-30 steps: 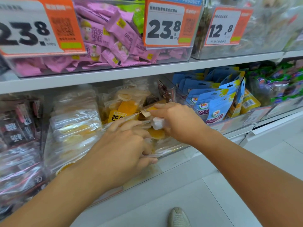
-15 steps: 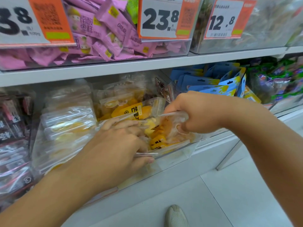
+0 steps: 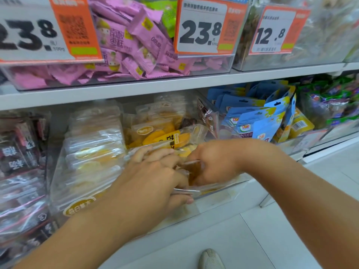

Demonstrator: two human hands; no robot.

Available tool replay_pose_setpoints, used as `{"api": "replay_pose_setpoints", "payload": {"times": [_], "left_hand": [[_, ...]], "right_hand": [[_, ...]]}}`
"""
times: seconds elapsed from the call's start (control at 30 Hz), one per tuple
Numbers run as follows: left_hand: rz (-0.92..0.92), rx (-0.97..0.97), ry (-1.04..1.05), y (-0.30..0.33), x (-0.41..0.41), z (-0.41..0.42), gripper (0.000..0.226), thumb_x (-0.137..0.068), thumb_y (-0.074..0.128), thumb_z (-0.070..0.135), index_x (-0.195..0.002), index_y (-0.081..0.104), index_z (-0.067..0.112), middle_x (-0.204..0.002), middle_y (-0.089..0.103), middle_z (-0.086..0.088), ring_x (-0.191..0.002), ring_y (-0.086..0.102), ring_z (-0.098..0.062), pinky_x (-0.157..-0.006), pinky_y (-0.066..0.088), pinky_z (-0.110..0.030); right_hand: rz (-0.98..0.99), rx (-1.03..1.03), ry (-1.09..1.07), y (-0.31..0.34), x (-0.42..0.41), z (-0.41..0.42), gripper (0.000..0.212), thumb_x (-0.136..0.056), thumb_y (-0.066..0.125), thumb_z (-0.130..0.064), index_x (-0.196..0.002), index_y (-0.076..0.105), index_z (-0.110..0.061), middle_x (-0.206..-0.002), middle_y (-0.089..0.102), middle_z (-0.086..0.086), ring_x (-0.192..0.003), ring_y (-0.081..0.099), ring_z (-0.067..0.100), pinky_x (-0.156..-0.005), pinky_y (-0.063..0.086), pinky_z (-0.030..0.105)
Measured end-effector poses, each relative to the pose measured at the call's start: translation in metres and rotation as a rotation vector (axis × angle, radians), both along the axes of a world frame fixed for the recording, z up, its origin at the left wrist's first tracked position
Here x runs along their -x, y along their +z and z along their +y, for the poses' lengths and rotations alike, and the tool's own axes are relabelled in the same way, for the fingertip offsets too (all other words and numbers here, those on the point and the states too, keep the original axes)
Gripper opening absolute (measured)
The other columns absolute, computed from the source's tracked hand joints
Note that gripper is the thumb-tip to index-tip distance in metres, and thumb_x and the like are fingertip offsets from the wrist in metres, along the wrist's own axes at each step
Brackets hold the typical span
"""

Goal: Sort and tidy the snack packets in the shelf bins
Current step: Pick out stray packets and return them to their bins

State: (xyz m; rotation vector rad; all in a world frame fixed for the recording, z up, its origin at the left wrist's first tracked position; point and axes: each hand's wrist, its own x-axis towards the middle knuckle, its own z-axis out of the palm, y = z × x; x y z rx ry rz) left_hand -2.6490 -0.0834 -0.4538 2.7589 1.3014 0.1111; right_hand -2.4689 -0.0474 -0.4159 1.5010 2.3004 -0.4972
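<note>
Both forearms reach in from six o'clock toward the clear bin [image 3: 217, 188] on the lower shelf. The left hand [image 3: 153, 177] clamps the bin's front rim, thumb outside, fingers over it. The right hand [image 3: 215, 162] has dropped lower into the bin than half a second ago, fingers curled around clear mango packets [image 3: 171, 138], which lie lengthwise toward two o'clock.

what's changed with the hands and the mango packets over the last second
The right hand let go of the small white piece it pinched and dropped lower into the bin, closing its grip on the clear mango packets. The left hand stayed on the bin's front edge.
</note>
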Motion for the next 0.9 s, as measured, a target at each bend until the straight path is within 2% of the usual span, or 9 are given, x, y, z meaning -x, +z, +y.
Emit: {"api": "replay_pose_setpoints", "payload": {"times": [0.07, 0.17, 0.27, 0.37, 0.47, 0.6, 0.73, 0.83, 0.9], "left_hand": [[-0.005, -0.01, -0.022, -0.001, 0.003, 0.003, 0.049, -0.085, 0.035, 0.08, -0.108, 0.064, 0.048, -0.149, 0.034, 0.029, -0.149, 0.016, -0.008, -0.119, 0.0, -0.037], [-0.099, -0.006, -0.073, -0.004, 0.011, 0.006, 0.051, -0.079, 0.03, 0.079, -0.099, 0.066, 0.049, -0.143, 0.048, 0.023, -0.145, 0.032, -0.012, -0.116, 0.006, -0.035], [-0.169, 0.003, -0.12, -0.005, 0.019, 0.008, 0.04, -0.084, 0.037, 0.075, -0.108, 0.06, 0.052, -0.142, 0.049, 0.026, -0.145, 0.031, -0.006, -0.12, 0.011, -0.034], [-0.254, 0.011, -0.145, 0.0, 0.024, 0.001, 0.032, -0.086, 0.049, 0.071, -0.108, 0.049, 0.047, -0.124, 0.053, 0.029, -0.127, 0.044, 0.004, -0.119, 0.024, -0.035], [-0.403, 0.057, 0.022, 0.012, 0.037, -0.005, 0.061, -0.07, 0.055, 0.086, -0.115, 0.034, 0.05, -0.119, 0.05, 0.029, -0.108, 0.052, 0.001, -0.093, 0.048, -0.033], [-0.348, -0.096, 0.061, 0.017, 0.068, 0.0, 0.058, -0.076, 0.043, 0.09, -0.115, 0.045, 0.047, -0.126, 0.045, 0.026, -0.121, 0.046, -0.003, -0.101, 0.045, -0.04], [-0.337, -0.052, 0.033, 0.015, 0.085, -0.007, 0.05, -0.075, 0.048, 0.089, -0.102, 0.057, 0.047, -0.136, 0.04, 0.027, -0.131, 0.043, -0.005, -0.104, 0.045, -0.046], [-0.345, -0.08, -0.006, 0.015, 0.084, -0.008, 0.051, -0.081, 0.046, 0.085, -0.102, 0.065, 0.043, -0.125, 0.049, 0.028, -0.119, 0.053, -0.003, -0.098, 0.05, -0.043], [-0.364, -0.089, -0.012, 0.017, 0.086, -0.006, 0.049, -0.084, 0.047, 0.079, -0.104, 0.069, 0.04, -0.114, 0.056, 0.029, -0.108, 0.058, 0.0, -0.093, 0.053, -0.036]], "right_hand": [[0.115, -0.005, -0.085, -0.011, 0.0, 0.002, 0.032, -0.084, 0.069, -0.042, -0.109, 0.068, -0.023, -0.104, 0.066, -0.001, -0.099, 0.061, 0.02, -0.089, 0.054, 0.038], [0.363, -0.02, -0.199, -0.016, -0.012, 0.002, 0.033, -0.074, 0.078, -0.046, -0.102, 0.072, -0.029, -0.099, 0.072, -0.006, -0.096, 0.066, 0.012, -0.091, 0.054, 0.043], [0.435, -0.179, -0.171, 0.0, -0.025, -0.01, 0.062, -0.066, 0.083, -0.059, -0.121, 0.068, -0.034, -0.12, 0.066, -0.018, -0.113, 0.059, -0.002, -0.1, 0.048, 0.028], [0.544, -0.313, -0.085, 0.02, -0.02, -0.028, 0.06, -0.07, 0.08, -0.058, -0.125, 0.064, -0.04, -0.124, 0.063, -0.024, -0.117, 0.053, -0.007, -0.1, 0.044, 0.023], [0.37, -0.305, 0.003, 0.016, -0.001, -0.029, 0.062, -0.078, 0.074, -0.055, -0.136, 0.054, -0.042, -0.131, 0.06, -0.018, -0.12, 0.055, 0.006, -0.097, 0.047, 0.028], [0.102, -0.257, -0.078, 0.008, 0.002, -0.012, 0.066, -0.082, 0.078, -0.039, -0.142, 0.05, -0.035, -0.135, 0.059, -0.006, -0.121, 0.054, 0.017, -0.097, 0.046, 0.03], [0.134, -0.221, -0.151, 0.004, -0.006, -0.002, 0.055, -0.084, 0.078, -0.034, -0.135, 0.058, -0.037, -0.126, 0.063, -0.007, -0.114, 0.058, 0.017, -0.097, 0.048, 0.033], [0.145, -0.251, -0.121, 0.002, -0.01, -0.005, 0.031, -0.082, 0.078, -0.039, -0.112, 0.073, -0.031, -0.113, 0.068, -0.014, -0.103, 0.061, 0.009, -0.094, 0.051, 0.032], [0.324, -0.303, -0.085, 0.009, -0.015, -0.014, 0.024, -0.082, 0.078, -0.031, -0.106, 0.075, -0.032, -0.111, 0.069, -0.02, -0.106, 0.061, -0.001, -0.098, 0.047, 0.024]]}}
